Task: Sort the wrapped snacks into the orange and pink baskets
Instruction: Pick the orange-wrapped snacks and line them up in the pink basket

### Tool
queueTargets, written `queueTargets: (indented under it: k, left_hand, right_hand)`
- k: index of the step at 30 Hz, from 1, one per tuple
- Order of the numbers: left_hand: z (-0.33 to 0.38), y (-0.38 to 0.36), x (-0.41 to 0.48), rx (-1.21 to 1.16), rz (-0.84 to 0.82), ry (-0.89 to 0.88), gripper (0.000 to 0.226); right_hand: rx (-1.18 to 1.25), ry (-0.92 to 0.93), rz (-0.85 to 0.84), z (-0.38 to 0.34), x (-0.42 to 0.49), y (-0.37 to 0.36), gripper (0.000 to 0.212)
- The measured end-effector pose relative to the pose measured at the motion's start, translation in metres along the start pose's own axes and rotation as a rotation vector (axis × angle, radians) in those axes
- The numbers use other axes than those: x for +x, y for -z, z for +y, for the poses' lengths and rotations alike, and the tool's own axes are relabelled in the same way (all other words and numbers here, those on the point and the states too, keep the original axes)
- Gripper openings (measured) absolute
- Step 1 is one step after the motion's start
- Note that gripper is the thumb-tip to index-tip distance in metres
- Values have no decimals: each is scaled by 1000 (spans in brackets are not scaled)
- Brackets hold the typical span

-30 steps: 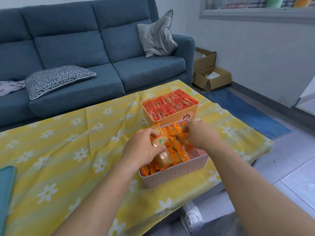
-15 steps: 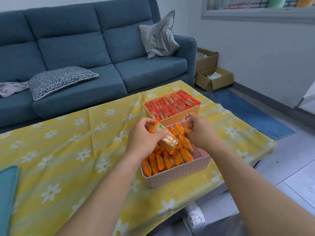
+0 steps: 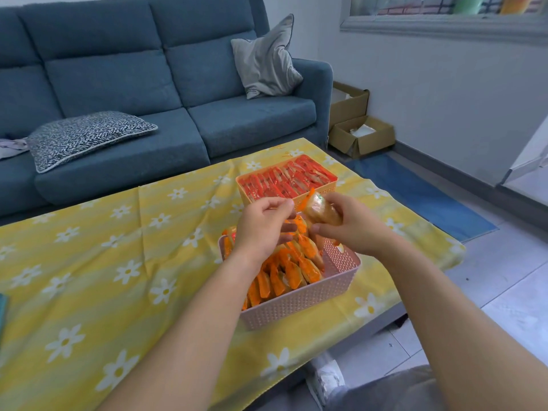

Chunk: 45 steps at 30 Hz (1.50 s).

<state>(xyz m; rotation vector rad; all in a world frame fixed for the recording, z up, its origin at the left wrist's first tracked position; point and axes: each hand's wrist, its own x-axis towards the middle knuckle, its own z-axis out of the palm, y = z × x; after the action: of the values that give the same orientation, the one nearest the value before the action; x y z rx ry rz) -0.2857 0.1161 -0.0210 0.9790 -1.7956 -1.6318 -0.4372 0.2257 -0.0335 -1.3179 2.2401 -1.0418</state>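
Hands hover just above the pink basket [image 3: 296, 307]: my right hand [image 3: 355, 229] grips a wrapped snack [image 3: 321, 210], my left hand [image 3: 261, 229] curls beside its end, pinching it or not I cannot tell, and next I'd reckon it wants slotting among the orange packs [image 3: 296, 271] below.

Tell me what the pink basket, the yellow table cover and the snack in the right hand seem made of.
Pink basket: likely moulded plastic, matte, with a woven-look perforated wall. Table cover: probably thin fabric, given its creases and printed daisies. Snack in the right hand: glossy, partly clear plastic film that catches light.
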Motion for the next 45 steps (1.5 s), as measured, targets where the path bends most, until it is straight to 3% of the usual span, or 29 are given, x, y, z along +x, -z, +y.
queueTargets:
  k: [5, 7, 9, 13, 17, 22, 24, 28, 31, 32, 33, 36, 38, 40, 42, 45]
  left_hand:
    - [-18, 22, 11, 774, 228, -174, 26]
    - [-22, 27, 11, 1025, 104, -83, 51]
    - [-25, 26, 8, 1100, -21, -15, 68]
    - [-28, 24, 7, 1100, 16, -79, 73]
    - [-29, 24, 6, 958, 91, -176, 58]
    - [-27, 28, 6, 666, 154, -276, 27]
    - [-25, 29, 4, 601, 187, -314, 23]
    - [-17, 33, 3, 513, 244, -376, 24]
    - [-9, 34, 1, 450, 193, -398, 27]
    - [-8, 32, 1, 426, 165, -406, 28]
    - [-6, 29, -1, 401, 134, -414, 30]
    - [-2, 20, -4, 327, 46, -409, 32]
    - [-2, 18, -5, 248, -17, -382, 29]
    - [-5, 22, -4, 233, -15, -361, 30]
    - [-10, 31, -2, 373, 35, -335, 32]
    - [-28, 49, 4, 920, 98, -208, 48]
  right_hand:
    - [143, -196, 33, 4, 4, -4, 70]
    - [247, -237, 63, 1, 5, -6, 64]
    - [265, -250, 106, -3, 4, -8, 43]
    - [73, -214, 126, -9, 1, -10, 18]
    - [-278, -217, 140, -10, -2, -12, 33]
    - [-554, -223, 149, -12, 0, -27, 32]
    - [-543, -230, 150, -10, 2, -35, 28]
    - [-562, -260, -10, -9, 3, -40, 30]
    - [-501, -268, 137, -13, 6, -30, 15]
    - [-428, -227, 234, -17, 6, -27, 9]
    - [-303, -178, 276, -22, 7, -25, 18]
    - [239, -112, 37, -38, 4, -24, 37]
    - [315, -74, -50, -41, 0, -22, 42]
    - [323, -41, -11, -39, -4, -16, 31]
    - [294, -58, 46, -33, -7, -8, 16]
    - [116, -136, 122, -20, -15, 2, 16]
